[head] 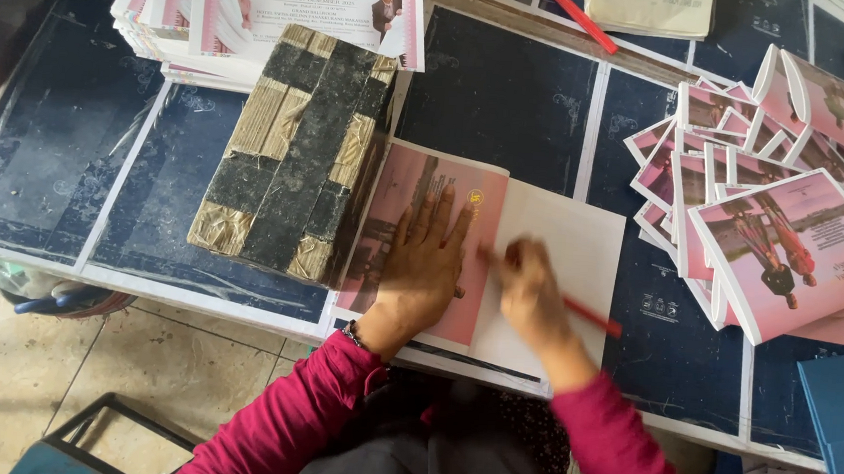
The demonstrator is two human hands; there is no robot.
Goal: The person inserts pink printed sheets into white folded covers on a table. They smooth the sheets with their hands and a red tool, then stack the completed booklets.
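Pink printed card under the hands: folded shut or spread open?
Spread open. The pink printed card lies flat with its blank white half exposed; left hand presses the pink half, right hand holds a red stick.

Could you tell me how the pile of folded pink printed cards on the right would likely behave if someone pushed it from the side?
The pile of folded pink printed cards would probably slide apart rather than move together, since the cards lie fanned and overlapping. Each looks thin and light, so likely bendy. Their glossy-looking faces may make them slippery on the dark blue table.
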